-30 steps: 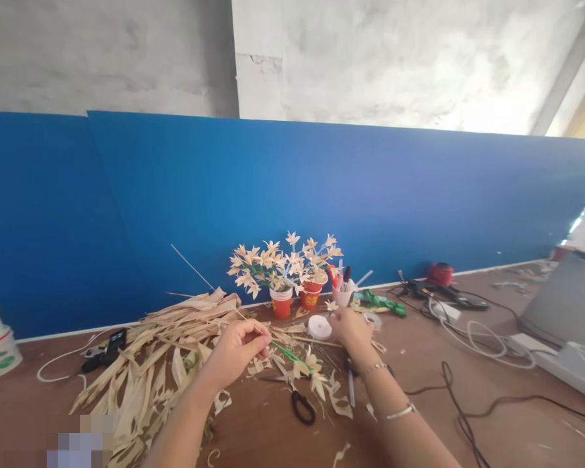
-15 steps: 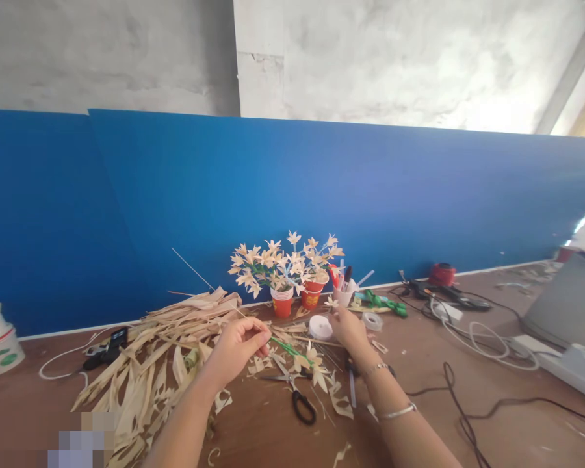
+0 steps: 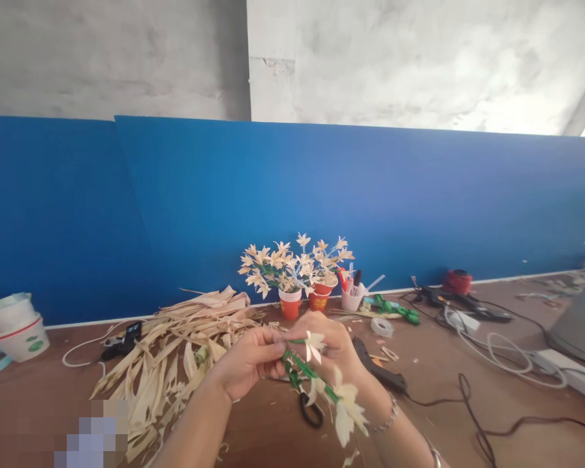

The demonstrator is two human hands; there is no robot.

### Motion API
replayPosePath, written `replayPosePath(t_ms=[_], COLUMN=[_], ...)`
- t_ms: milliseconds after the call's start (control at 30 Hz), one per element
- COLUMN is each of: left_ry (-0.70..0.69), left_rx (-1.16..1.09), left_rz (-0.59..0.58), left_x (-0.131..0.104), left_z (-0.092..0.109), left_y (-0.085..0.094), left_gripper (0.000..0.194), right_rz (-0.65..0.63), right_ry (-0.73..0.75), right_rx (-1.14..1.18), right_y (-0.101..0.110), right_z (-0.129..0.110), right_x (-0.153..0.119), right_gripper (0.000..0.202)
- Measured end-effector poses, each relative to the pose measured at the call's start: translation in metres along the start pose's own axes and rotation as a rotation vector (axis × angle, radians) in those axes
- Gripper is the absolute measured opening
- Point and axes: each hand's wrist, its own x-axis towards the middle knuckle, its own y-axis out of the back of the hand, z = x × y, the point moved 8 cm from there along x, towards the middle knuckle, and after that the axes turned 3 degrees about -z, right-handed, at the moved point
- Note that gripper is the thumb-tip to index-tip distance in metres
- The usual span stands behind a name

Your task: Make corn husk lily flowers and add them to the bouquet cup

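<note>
My left hand [image 3: 249, 364] pinches the green-wrapped stem of a spray of pale husk-like flowers [image 3: 347, 408], whose blossoms hang toward the lower right. Close against it, my right hand [image 3: 335, 344] has its fingers closed at the same joint, holding a small pale flower [image 3: 314, 345] on a short green stem. The two hands meet at the stems, and the right fingertips are partly hidden. Below them shows the black handle of the scissors [image 3: 311, 412], their blades mostly covered. To the right of my right wrist lies a black glue gun [image 3: 383, 372].
Dry husks [image 3: 163, 370] are heaped on the left. Behind stand flowers in a red cup [image 3: 289, 305] and a second red cup [image 3: 320, 299], beside a white tool cup [image 3: 351, 300]. A tape roll [image 3: 381, 327] lies right; cables [image 3: 468, 416] cross the table farther right.
My right hand has come back from near the tool cup with the small flower and joined my left hand. The flower spray has been raised off the table area, and the view has shifted slightly left.
</note>
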Motion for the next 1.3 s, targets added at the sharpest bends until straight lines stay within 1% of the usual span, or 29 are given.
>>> replayPosePath(t_ms=[67, 233, 367, 467, 533, 567, 600, 667, 700, 733, 767, 800, 867, 967, 1033, 1133, 1200, 1300], left_ry=[-0.005, -0.017, -0.019, -0.012, -0.019, -0.030, -0.045, -0.077, -0.089, -0.097, -0.103, -0.108, -0.118, -0.119, -0.106, -0.092, -0.098, -0.117], left_rx=[-0.021, -0.008, -0.005, -0.009, 0.030, 0.070, 0.119, 0.217, 0.257, 0.291, 0.318, 0.340, 0.375, 0.405, 0.413, 0.395, 0.371, 0.325], left_rz=[-0.008, 0.011, 0.017, 0.036, 0.083, 0.114, 0.150, 0.227, 0.267, 0.305, 0.335, 0.355, 0.373, 0.378, 0.377, 0.367, 0.361, 0.372], left_x=[0.000, -0.003, -0.004, -0.005, -0.006, -0.007, -0.008, -0.010, -0.011, -0.012, -0.012, -0.012, -0.011, -0.010, -0.010, -0.010, -0.010, -0.010], left_z=[-0.001, 0.004, 0.007, 0.007, 0.010, 0.013, 0.016, 0.024, 0.027, 0.029, 0.031, 0.032, 0.032, 0.031, 0.030, 0.029, 0.029, 0.028], left_y=[0.000, -0.001, -0.003, -0.002, 0.000, 0.002, 0.003, 0.006, 0.007, 0.008, 0.009, 0.009, 0.007, 0.006, 0.007, 0.007, 0.007, 0.008], left_gripper=[0.028, 0.031, 0.029, 0.028, 0.028, 0.027, 0.026, 0.023, 0.022, 0.021, 0.020, 0.019, 0.017, 0.016, 0.017, 0.020, 0.021, 0.023], right_rz=[-0.031, -0.057, -0.114, -0.200, -0.274, -0.274, -0.242, -0.117, -0.059, -0.027, -0.034, -0.061, -0.141, -0.166, -0.160, -0.155, -0.169, -0.227], right_ry=[0.022, -0.008, 0.001, -0.082, -0.178, -0.240, -0.305, -0.404, -0.428, -0.427, -0.405, -0.365, -0.263, -0.156, -0.116, -0.093, -0.099, -0.138], right_rx=[0.022, -0.007, 0.008, 0.108, 0.174, 0.184, 0.177, 0.116, 0.062, -0.005, -0.088, -0.186, -0.373, -0.540, -0.572, -0.578, -0.583, -0.596], right_y=[-0.002, 0.000, -0.003, -0.003, -0.001, 0.003, 0.010, 0.026, 0.033, 0.036, 0.034, 0.028, 0.011, -0.010, -0.015, -0.014, -0.012, -0.014], right_z=[-0.001, 0.005, 0.003, 0.006, 0.011, 0.016, 0.021, 0.028, 0.028, 0.026, 0.021, 0.015, 0.005, -0.002, -0.001, 0.001, 0.000, 0.001], right_x=[0.000, -0.005, -0.005, -0.003, -0.002, -0.002, -0.002, -0.003, -0.004, -0.004, -0.003, -0.002, 0.000, 0.000, 0.000, 0.000, 0.000, 0.000], right_gripper=[0.015, 0.018, 0.019, 0.022, 0.023, 0.023, 0.023, 0.025, 0.026, 0.026, 0.024, 0.023, 0.023, 0.022, 0.021, 0.020, 0.022, 0.024])
